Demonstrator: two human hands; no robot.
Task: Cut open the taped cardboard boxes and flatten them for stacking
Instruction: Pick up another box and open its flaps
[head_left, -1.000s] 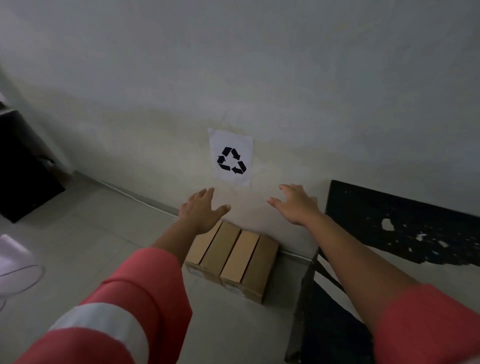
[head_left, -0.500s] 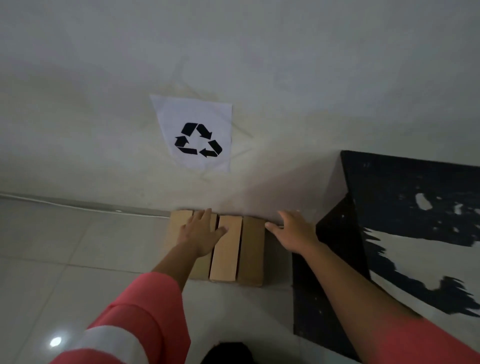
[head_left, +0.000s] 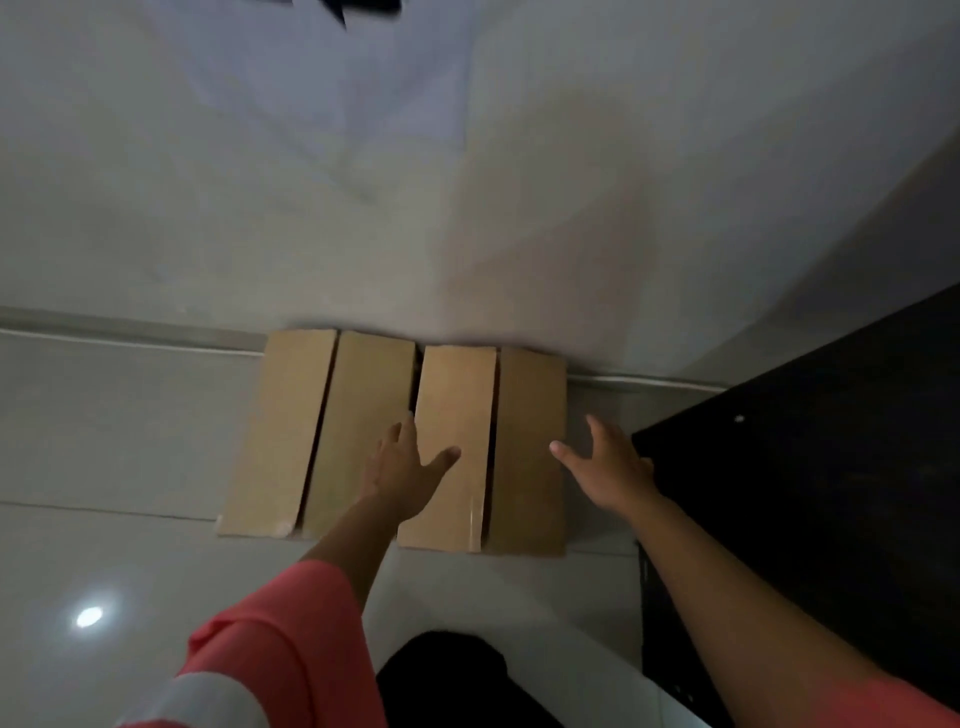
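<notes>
Item: two brown cardboard boxes, set side by side on a pale tiled floor (head_left: 104, 441), far ends butted against the foot of a white wall (head_left: 208, 208).

- Left cardboard box (head_left: 291, 426): long axis is run from the near side straight toward the wall, slightly leaned to the right at the far end. Two top flaps are laid closed, with a lengthwise seam between them.
- Right cardboard box (head_left: 524, 415): laid parallel, just beside the first, with the same lengthwise seam. A narrow dark gap is seen between the two boxes.
- Left hand (head_left: 402, 470): held flat over the gap between the boxes, fingers extended and released, thumb spread onto the right box. Nothing is grasped; contact cannot be confirmed.
- Right hand (head_left: 610, 470): placed at the right box's outer edge, fingers splayed and relaxed, thumb pointed over the flap. Nothing is grasped.
- Sleeve (head_left: 291, 639): salmon-coloured with a pale band, worn on the left arm.
- Black furniture piece (head_left: 805, 493): stood at the right, near the right box.
</notes>
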